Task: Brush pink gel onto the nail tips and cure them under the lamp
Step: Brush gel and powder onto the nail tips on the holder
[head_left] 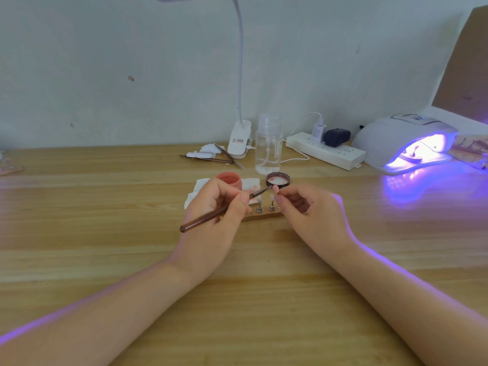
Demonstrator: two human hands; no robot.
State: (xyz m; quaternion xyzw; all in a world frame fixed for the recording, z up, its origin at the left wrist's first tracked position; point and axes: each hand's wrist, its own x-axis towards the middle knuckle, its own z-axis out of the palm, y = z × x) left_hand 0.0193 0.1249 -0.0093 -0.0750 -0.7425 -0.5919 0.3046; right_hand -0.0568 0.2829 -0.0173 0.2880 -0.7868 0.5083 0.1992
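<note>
Head-worn view, looking forward and down, close over table (pixel 79 233), probably seated

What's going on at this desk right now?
A person is painting fake nail tips. The left hand holds a brush, its tip against a nail tip pinched in the right hand. More tips stand on a small wooden stand between the hands. An open pink gel pot and its lid sit behind. The curing lamp glows purple at right.
</note>
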